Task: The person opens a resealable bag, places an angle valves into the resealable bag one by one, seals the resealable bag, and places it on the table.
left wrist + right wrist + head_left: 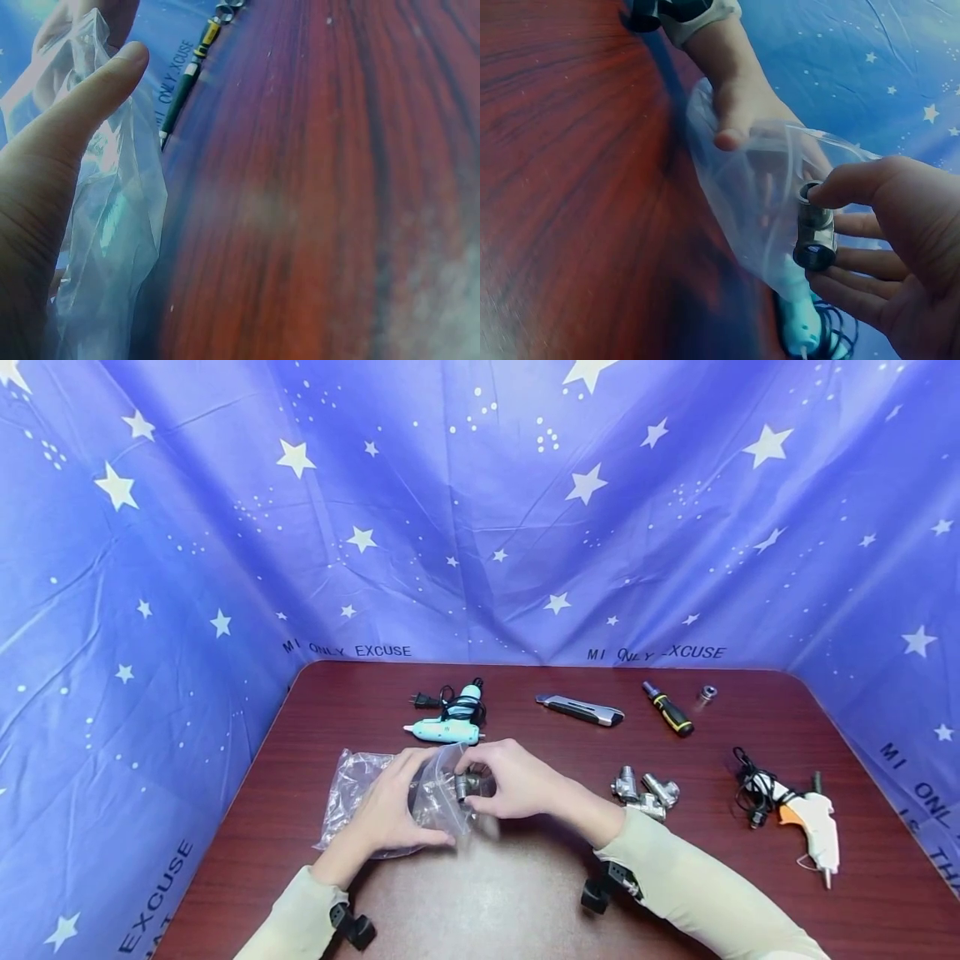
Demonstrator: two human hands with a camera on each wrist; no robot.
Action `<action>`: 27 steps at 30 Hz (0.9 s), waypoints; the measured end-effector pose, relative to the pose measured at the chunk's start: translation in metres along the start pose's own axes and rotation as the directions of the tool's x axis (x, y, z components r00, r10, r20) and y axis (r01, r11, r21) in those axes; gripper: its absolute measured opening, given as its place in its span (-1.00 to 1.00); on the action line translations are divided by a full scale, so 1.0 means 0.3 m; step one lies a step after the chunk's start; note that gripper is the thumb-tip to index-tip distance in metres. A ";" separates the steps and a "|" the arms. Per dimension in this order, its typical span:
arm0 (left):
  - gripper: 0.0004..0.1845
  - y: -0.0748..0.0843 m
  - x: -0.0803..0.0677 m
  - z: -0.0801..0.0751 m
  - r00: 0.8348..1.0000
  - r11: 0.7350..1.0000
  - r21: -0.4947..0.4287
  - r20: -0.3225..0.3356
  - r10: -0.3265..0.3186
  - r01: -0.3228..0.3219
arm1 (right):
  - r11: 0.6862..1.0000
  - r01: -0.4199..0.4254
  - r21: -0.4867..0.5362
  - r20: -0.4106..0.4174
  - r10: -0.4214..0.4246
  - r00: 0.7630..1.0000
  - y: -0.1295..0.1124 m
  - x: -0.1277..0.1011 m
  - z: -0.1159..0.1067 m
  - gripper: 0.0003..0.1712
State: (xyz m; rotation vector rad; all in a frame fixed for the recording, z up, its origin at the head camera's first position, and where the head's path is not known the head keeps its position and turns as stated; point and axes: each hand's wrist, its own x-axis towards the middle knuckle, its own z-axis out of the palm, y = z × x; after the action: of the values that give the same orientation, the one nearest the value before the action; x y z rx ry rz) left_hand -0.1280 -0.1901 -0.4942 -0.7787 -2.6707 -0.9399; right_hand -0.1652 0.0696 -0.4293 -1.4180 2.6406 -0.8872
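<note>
At centre frame, over the table point(525, 893), the right hand point(517, 785) pinches a small, hard, probably weighty metal fitting point(814, 234) by its ends at the mouth of a limp, slippery bag point(390, 793) which the left hand point(390, 810) grips open.

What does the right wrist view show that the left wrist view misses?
Only the right wrist view shows the right hand pinching a metal socket at the bag's mouth, with the teal glue gun below. Only the left wrist view shows the screwdriver lying on the table. Both show the left hand holding the clear plastic bag.
</note>
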 end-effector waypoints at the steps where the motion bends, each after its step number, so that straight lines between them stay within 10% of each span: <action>1: 0.36 0.001 -0.001 0.001 1.000 1.000 0.001 -0.003 0.001 -0.001 | 1.000 -0.013 0.002 0.003 0.013 1.000 -0.002 0.003 0.008 -0.64; 27: 0.34 -0.002 0.005 0.019 1.000 1.000 0.001 -0.024 0.008 -0.008 | 0.970 -0.226 0.090 -0.002 0.227 0.974 -0.053 0.057 0.134 -0.73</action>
State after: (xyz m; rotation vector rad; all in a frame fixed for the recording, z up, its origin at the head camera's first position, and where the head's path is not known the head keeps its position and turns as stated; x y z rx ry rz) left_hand -0.1297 -0.1864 -0.4984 -0.7715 -2.6453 -0.9403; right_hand -0.1521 0.0307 -0.4513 -1.0675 2.6632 -0.9753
